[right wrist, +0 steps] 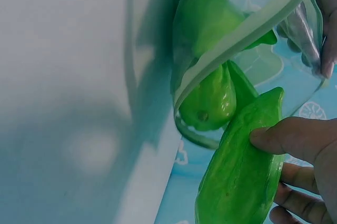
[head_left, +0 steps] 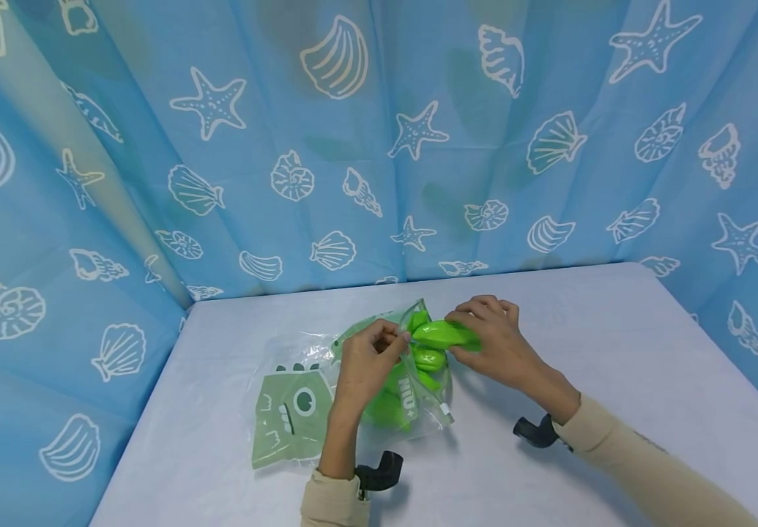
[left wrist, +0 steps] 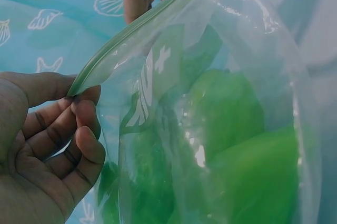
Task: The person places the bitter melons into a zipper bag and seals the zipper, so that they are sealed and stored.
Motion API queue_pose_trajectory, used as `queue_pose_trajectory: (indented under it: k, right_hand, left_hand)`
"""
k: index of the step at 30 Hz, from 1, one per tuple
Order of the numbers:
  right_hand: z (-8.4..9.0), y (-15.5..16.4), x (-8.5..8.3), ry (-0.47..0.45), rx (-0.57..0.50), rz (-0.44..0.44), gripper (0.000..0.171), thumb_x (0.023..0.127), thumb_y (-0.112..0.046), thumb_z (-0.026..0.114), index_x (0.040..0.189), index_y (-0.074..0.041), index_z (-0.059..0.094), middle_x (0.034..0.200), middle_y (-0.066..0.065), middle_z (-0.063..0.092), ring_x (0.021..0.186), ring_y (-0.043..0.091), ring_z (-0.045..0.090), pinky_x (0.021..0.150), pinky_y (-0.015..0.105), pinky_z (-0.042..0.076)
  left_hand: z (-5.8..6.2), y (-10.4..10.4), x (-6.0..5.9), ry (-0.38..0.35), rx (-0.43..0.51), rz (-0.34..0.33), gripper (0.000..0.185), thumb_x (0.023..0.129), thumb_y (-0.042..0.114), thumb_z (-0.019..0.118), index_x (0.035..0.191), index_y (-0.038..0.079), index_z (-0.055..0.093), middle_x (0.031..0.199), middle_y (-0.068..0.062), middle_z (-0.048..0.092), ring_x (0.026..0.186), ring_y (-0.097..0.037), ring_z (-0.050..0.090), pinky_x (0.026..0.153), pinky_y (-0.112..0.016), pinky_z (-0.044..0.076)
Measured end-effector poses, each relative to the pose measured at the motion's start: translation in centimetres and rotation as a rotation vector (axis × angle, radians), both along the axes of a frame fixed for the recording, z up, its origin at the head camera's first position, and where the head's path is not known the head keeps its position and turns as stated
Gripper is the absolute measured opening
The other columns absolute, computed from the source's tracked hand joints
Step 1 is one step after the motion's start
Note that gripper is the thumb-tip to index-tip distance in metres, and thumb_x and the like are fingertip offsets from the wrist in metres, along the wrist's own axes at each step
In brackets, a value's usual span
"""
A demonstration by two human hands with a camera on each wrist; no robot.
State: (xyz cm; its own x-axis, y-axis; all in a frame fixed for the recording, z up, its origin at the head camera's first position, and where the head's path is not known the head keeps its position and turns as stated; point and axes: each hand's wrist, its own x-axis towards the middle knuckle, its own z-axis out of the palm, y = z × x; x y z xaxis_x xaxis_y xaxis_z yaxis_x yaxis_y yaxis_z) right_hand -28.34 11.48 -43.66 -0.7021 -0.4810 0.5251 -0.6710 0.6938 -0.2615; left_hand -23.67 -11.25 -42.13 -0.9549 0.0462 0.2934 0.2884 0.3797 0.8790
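Observation:
A clear zip bag (head_left: 433,426) with green print bulges with several glossy bright-green, fruit-like pieces (left wrist: 226,108). My left hand (head_left: 367,359) pinches the rim of its mouth between thumb and index finger, as the left wrist view shows, the other fingers loosely bent. At the mouth's right side my right hand (head_left: 500,344) holds one long, ridged green piece (right wrist: 242,155) with a narrow tip, thumb on one side and fingers on the other. That tip overlaps the open mouth in the right wrist view. A white zip slider (head_left: 445,411) sits at the rim's near end.
Left of the filled bag, a flat clear bag (head_left: 291,417) printed with a green one-eyed monster face lies on the white table (head_left: 570,315). A blue curtain (head_left: 431,183) with shell and starfish drawings hangs behind. Black wrist mounts (head_left: 379,472) stick out from both cuffs.

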Motion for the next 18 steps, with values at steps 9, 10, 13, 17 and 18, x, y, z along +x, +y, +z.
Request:
queue_pose_trajectory:
  k: [9,10,13,17,18]
  right_hand:
    - [0.3,-2.0,0.0,0.027,-0.001,0.039,0.039,0.070,-0.025,0.078,0.107,-0.019,0.065,0.108,-0.002,0.056,0.109,0.022,0.041,0.088,0.054,0.022]
    - [0.3,-2.2,0.0,0.028,0.001,0.044,0.039,0.071,-0.025,0.078,0.107,-0.018,0.065,0.108,-0.002,0.055,0.109,0.022,0.041,0.088,0.054,0.022]
    - [0.3,-2.7,0.0,0.032,0.009,0.057,0.038,0.071,-0.025,0.078,0.107,-0.018,0.064,0.108,-0.001,0.055,0.109,0.022,0.041,0.088,0.055,0.022]
    - [0.4,-3.2,0.1,0.038,0.008,0.074,0.039,0.071,-0.026,0.077,0.108,-0.017,0.064,0.108,-0.001,0.054,0.109,0.022,0.040,0.088,0.055,0.022]
    - [0.5,-3.4,0.0,0.037,0.004,0.081,0.040,0.072,-0.026,0.077,0.108,-0.017,0.064,0.109,-0.001,0.054,0.109,0.022,0.040,0.088,0.055,0.022]
  left_hand:
    - [0.2,-0.1,0.0,0.008,-0.005,0.005,0.014,0.088,0.027,0.063,0.089,0.013,0.065,0.074,0.003,0.064,0.060,-0.009,0.059,0.054,-0.026,0.050]
    - [0.3,-0.1,0.0,0.008,-0.006,0.007,0.013,0.088,0.026,0.063,0.088,0.013,0.064,0.074,0.004,0.064,0.059,-0.009,0.059,0.054,-0.026,0.050]
    - [0.3,-0.1,0.0,0.003,-0.014,0.007,0.014,0.088,0.027,0.063,0.089,0.012,0.065,0.074,0.003,0.063,0.059,-0.009,0.058,0.053,-0.025,0.049]
    - [0.4,-0.2,0.0,-0.006,-0.025,0.004,0.015,0.088,0.028,0.063,0.089,0.013,0.064,0.074,0.003,0.063,0.059,-0.009,0.058,0.053,-0.026,0.049]
    - [0.4,-0.2,-0.1,-0.006,-0.025,0.004,0.015,0.088,0.028,0.063,0.089,0.013,0.064,0.075,0.004,0.063,0.059,-0.010,0.058,0.053,-0.026,0.049]
